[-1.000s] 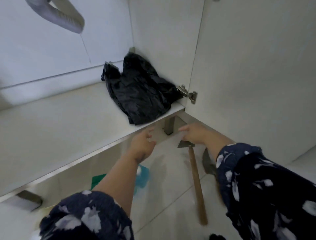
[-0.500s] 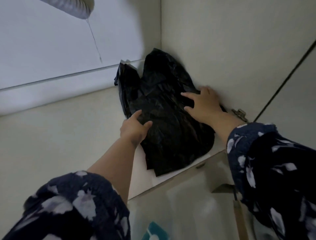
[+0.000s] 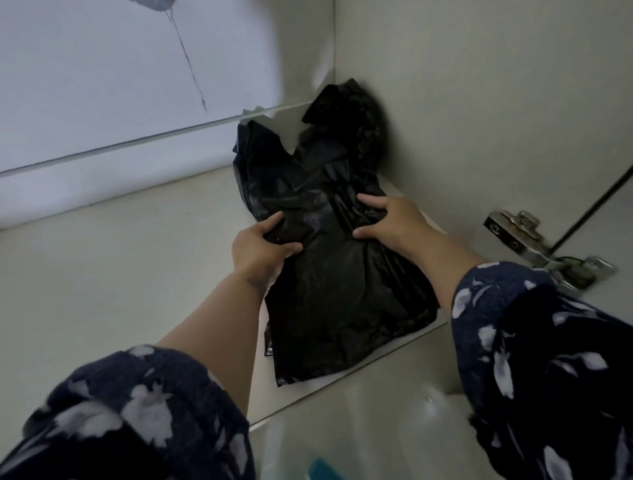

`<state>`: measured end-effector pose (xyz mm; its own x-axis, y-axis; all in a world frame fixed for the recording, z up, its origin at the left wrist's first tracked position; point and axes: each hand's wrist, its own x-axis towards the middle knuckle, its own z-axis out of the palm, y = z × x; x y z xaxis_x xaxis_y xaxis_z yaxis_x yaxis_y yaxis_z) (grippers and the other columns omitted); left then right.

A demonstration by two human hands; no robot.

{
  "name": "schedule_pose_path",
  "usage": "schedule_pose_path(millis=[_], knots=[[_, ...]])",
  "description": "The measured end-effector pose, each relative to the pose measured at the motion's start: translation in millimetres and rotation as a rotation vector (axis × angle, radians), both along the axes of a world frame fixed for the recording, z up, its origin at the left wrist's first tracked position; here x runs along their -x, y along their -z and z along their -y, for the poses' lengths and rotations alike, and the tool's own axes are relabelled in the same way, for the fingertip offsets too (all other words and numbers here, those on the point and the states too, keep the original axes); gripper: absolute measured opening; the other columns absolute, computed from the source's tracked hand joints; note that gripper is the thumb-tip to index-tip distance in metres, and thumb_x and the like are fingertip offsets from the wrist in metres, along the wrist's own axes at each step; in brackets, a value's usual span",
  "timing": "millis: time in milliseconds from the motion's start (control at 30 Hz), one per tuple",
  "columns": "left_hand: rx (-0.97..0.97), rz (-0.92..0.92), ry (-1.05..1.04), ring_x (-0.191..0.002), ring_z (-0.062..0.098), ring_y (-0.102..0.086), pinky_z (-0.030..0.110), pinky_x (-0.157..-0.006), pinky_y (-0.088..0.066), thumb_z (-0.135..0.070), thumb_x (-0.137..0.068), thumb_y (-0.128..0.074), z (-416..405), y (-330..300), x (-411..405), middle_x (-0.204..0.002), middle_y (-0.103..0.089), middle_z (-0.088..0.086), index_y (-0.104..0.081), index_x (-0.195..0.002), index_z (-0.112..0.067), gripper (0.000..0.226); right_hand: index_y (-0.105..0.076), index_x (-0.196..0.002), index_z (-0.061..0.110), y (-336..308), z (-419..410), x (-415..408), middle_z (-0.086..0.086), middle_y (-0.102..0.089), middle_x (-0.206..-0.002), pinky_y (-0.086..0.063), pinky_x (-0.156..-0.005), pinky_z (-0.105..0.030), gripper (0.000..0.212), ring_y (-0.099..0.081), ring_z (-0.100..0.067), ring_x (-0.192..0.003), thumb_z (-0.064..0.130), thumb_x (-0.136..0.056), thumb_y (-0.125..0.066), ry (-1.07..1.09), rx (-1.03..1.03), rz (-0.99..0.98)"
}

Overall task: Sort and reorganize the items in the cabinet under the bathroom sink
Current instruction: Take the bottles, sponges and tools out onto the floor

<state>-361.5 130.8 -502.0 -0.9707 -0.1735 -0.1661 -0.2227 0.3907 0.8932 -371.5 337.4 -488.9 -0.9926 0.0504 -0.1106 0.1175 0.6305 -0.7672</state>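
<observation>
A crumpled black plastic bag lies flat on the white cabinet floor, in the back right corner against the side wall. My left hand pinches the bag's left edge with thumb and fingers. My right hand grips a fold of the bag near its middle right. The bag's front edge reaches the cabinet's front lip. Both forearms come out of dark blue patterned sleeves.
A metal door hinge is fixed to the right wall beside my right arm. A grey drain hose shows at the top edge. Below the cabinet lip is pale floor tile with a teal object.
Both hands went from the floor outside into the cabinet and onto the bag. From resting on it half a second ago, the fingers have closed into folds of the plastic.
</observation>
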Motion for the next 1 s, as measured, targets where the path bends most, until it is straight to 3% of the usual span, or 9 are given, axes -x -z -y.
schedule_pose_path(millis=[133,400,533,633,700,767,833,1000], knots=[[-0.033,-0.092,0.029,-0.122,0.016,-0.054,0.026,-0.11,-0.037,-0.006,-0.072,-0.081,8.5,-13.4,-33.2,-0.135,-0.057,0.002,-0.054,-0.134,-0.026,0.071,-0.052,-0.136,0.028,-5.4,5.6,-37.4,-0.002,-0.049,-0.143,-0.027,-0.102,-0.015,0.069,-0.042,-0.017,-0.135,0.01,-0.075,-0.079,0.054,0.139,-0.072],[-0.07,-0.231,0.112,-0.124,0.014,-0.052,0.031,-0.111,-0.038,-0.008,-0.072,-0.08,1.8,-46.2,-148.5,-0.134,-0.056,-0.002,-0.055,-0.134,-0.027,0.069,-0.051,-0.137,0.028,-53.6,6.1,-170.0,0.003,-0.049,-0.143,-0.024,-0.099,-0.011,0.07,-0.04,-0.012,-0.135,0.008,-0.076,-0.078,0.106,0.119,-0.156],[-0.139,-0.19,0.17,-0.124,0.015,-0.053,0.027,-0.109,-0.039,-0.006,-0.072,-0.08,-16.9,-52.2,-222.0,-0.134,-0.057,0.001,-0.055,-0.134,-0.024,0.069,-0.051,-0.137,0.03,-75.9,-5.8,-257.6,0.003,-0.047,-0.145,-0.026,-0.102,-0.015,0.069,-0.041,-0.015,-0.135,0.009,-0.077,-0.077,0.149,0.072,-0.11],[-0.19,-0.127,0.208,-0.12,0.012,-0.055,0.017,-0.098,-0.04,-0.004,-0.075,-0.077,-34.3,-55.5,-278.6,-0.132,-0.058,0.0,-0.053,-0.136,-0.023,0.068,-0.051,-0.136,0.031,-86.2,-18.6,-317.9,0.0,-0.047,-0.145,-0.028,-0.109,-0.02,0.068,-0.041,-0.017,-0.135,0.008,-0.078,-0.076,0.173,0.056,-0.059],[-0.21,-0.093,0.224,-0.116,0.009,-0.055,0.014,-0.094,-0.041,-0.003,-0.076,-0.076,-47.1,-57.2,-313.8,-0.129,-0.059,-0.001,-0.053,-0.136,-0.022,0.067,-0.051,-0.137,0.028,-88.9,-28.6,-355.7,-0.001,-0.047,-0.144,-0.028,-0.105,-0.015,0.067,-0.042,-0.016,-0.135,0.006,-0.078,-0.075,0.195,0.072,-0.042],[-0.191,-0.072,0.242,-0.117,0.011,-0.056,0.019,-0.099,-0.043,-0.004,-0.075,-0.077,-60.0,-55.5,-346.6,-0.129,-0.059,-0.001,-0.053,-0.136,-0.021,0.067,-0.052,-0.137,0.027,-87.1,-38.0,-393.1,-0.001,-0.048,-0.144,-0.028,-0.101,-0.012,0.067,-0.043,-0.016,-0.134,0.004,-0.078,-0.075,0.226,0.1,-0.015],[-0.152,-0.059,0.253,-0.12,0.014,-0.056,0.025,-0.104,-0.041,-0.004,-0.074,-0.078,-72.6,-52.1,-380.0,-0.129,-0.059,0.001,-0.054,-0.135,-0.021,0.067,-0.052,-0.136,0.028,-79.4,-47.7,-429.5,-0.001,-0.049,-0.143,-0.03,-0.105,-0.017,0.067,-0.044,-0.016,-0.134,0.005,-0.078,-0.075,0.258,0.111,0.026],[-0.127,-0.02,0.251,-0.122,0.014,-0.055,0.018,-0.104,-0.037,-0.002,-0.073,-0.078,-94.1,-26.7,-449.1,-0.131,-0.059,0.005,-0.054,-0.135,-0.018,0.068,-0.051,-0.137,0.025,-52.0,-74.4,-501.9,-0.003,-0.049,-0.143,-0.027,-0.098,-0.013,0.067,-0.043,-0.017,-0.134,0.006,-0.078,-0.075,0.255,0.054,0.092]])
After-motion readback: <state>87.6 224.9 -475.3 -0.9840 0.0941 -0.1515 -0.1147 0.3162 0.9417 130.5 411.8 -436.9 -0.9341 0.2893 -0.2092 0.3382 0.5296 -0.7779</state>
